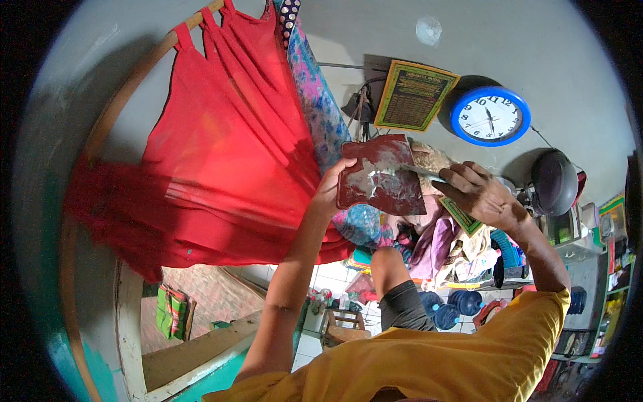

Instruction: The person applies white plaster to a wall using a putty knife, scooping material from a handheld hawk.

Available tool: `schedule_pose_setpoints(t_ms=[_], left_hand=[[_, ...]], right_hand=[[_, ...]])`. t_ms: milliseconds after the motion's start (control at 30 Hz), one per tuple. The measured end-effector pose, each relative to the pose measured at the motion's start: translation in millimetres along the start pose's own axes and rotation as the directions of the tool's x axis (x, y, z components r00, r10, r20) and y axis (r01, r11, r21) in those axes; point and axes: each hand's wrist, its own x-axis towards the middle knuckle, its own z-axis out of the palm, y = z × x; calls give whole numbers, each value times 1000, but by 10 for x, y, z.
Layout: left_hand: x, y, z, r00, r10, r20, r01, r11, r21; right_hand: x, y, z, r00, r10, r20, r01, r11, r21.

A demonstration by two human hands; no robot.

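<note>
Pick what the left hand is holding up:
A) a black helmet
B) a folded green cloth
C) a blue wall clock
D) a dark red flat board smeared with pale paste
D: the left hand grips the edge of the red board, which has pale smears on it, while the right hand brings a thin blade to its right edge; the clock hangs on the wall.

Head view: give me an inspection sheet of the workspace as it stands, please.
Surface: grey wall; no worktable seen.
Job's things: dark red flat board smeared with white paste, thin metal blade laid on its right edge.
Clutter: red dresses on a hanger, piled clothes, blue water jugs.
Hands: left hand grips the board; right hand holds the blade.
Cables: thin wire beside the round blue wall clock.
Surroundings: shelves at right.
</note>
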Motion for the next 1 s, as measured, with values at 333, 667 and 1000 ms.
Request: schedule_pose_setpoints(t_ms=[333,667,1000], left_hand=[[97,78,-258,989,-66,129,66,998,4],[28,105,-331,985,-66,158,34,979,199],[51,107,-396,997,-61,40,46,949,313]], right_hand=[[-34,-6,-92,996,-49,76,48,999,8],[233,-15,-111,990,140,14,-130,875,465],[119,148,56,813,579,63,-150,104,983]])
